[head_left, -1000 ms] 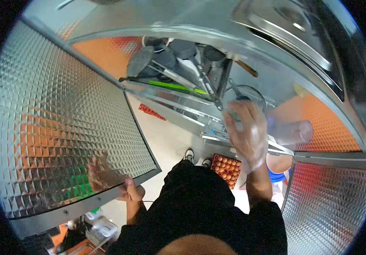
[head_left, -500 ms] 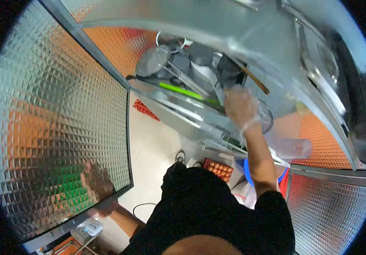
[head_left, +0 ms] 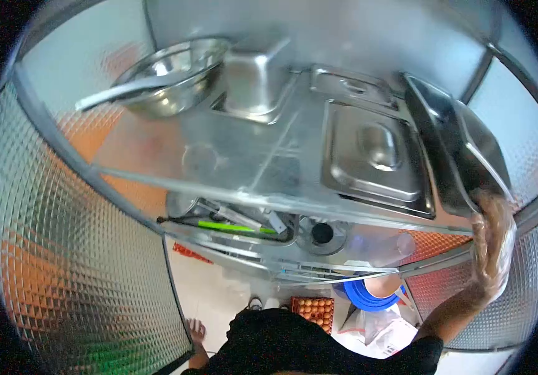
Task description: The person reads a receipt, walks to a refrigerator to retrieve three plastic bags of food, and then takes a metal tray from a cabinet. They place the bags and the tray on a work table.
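Observation:
My right hand [head_left: 493,247], in a clear plastic glove, is raised to the right end of the upper metal shelf. Its fingers touch the near rim of a deep steel pan [head_left: 441,134] that leans on its side; whether they grip it is hard to make out. Beside that pan lies a steel lid with a raised handle [head_left: 374,153]. Down at the lower left, my left hand [head_left: 197,331] is bare, its fingers apart, near the bottom edge of the textured glass door [head_left: 94,250].
A steel bowl [head_left: 169,94] and an upright steel container [head_left: 253,78] stand on the upper shelf's left half. The lower shelf holds utensils, one bright green [head_left: 234,227]. On the floor are an egg tray [head_left: 313,312] and a blue tub [head_left: 369,299].
My right hand has left the utensils on the lower shelf and moved up and right to the deep pan. The view has shifted, showing the whole upper shelf. My left hand has moved slightly.

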Tool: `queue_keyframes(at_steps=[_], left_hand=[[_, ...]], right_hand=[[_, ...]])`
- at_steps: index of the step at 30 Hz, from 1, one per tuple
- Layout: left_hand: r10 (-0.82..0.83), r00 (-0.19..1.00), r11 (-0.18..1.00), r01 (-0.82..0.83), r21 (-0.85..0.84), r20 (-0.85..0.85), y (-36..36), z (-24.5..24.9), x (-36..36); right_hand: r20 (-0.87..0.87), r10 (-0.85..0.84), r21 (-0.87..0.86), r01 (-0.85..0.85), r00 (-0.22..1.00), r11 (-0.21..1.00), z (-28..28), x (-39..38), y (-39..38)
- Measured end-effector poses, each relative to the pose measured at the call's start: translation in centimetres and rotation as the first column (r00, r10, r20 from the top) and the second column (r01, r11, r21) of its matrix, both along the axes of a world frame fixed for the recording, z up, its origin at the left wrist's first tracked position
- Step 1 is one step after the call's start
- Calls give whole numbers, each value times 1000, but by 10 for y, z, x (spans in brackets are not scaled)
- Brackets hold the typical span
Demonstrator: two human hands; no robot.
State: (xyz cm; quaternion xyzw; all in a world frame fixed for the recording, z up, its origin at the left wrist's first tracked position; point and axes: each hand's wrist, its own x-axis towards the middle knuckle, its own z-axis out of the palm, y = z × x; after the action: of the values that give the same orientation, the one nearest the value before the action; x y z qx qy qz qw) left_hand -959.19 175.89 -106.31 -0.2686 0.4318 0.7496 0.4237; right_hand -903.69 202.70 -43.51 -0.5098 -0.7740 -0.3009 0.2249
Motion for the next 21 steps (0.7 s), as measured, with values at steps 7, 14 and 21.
queue_keyframes(at_steps=[7,14,21], left_hand=[[-761,648,586,713,-386,41,14,-24,64],[-911,411,338,803,-490,46,111,-17,99],[-931,363,293,788,-541,25,114,-7,99]], right_hand=[[-67,-143,103,149,987,983,54,5,14],[-72,-32,-162,20,997,987,67,60,48],[-252,137,71,-122,958,990,61,75,66]])
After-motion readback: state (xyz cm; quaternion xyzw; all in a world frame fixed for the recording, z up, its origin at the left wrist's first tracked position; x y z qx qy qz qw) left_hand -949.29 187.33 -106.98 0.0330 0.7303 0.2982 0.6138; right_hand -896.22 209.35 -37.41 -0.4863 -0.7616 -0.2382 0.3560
